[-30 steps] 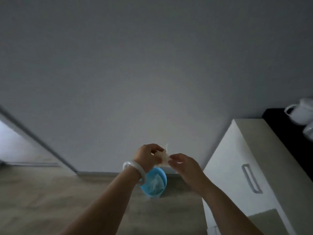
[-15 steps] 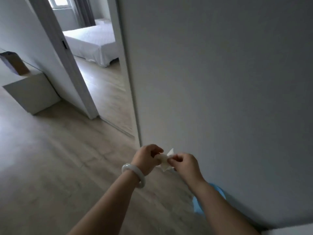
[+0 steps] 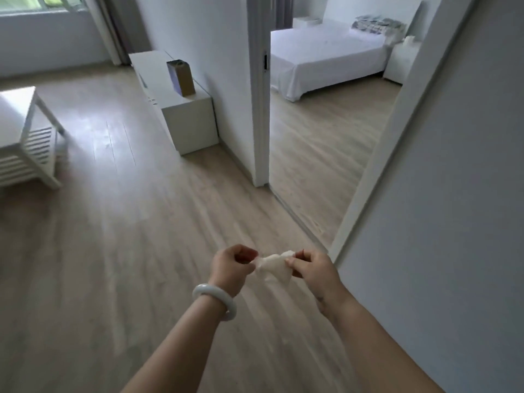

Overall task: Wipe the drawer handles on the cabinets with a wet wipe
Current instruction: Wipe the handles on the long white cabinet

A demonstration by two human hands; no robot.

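Observation:
A crumpled white wet wipe (image 3: 273,266) is stretched between my two hands in front of me, above the wooden floor. My left hand (image 3: 231,266), with a pale bangle on its wrist, pinches the wipe's left end. My right hand (image 3: 313,269) pinches its right end. A low white cabinet (image 3: 188,114) stands against the wall at the far left of the doorway, well beyond my hands; its front shows slim handles, too small to make out.
A brown box (image 3: 181,78) sits on the low cabinet. A white slatted table (image 3: 25,137) stands at the left. A grey wall (image 3: 453,194) runs close on my right. An open doorway leads to a bed (image 3: 326,55) and a nightstand (image 3: 401,62).
The view has swung left, away from the blue bin and the white drawer cabinet, to the room and doorway. My hands have pulled the wipe wider apart.

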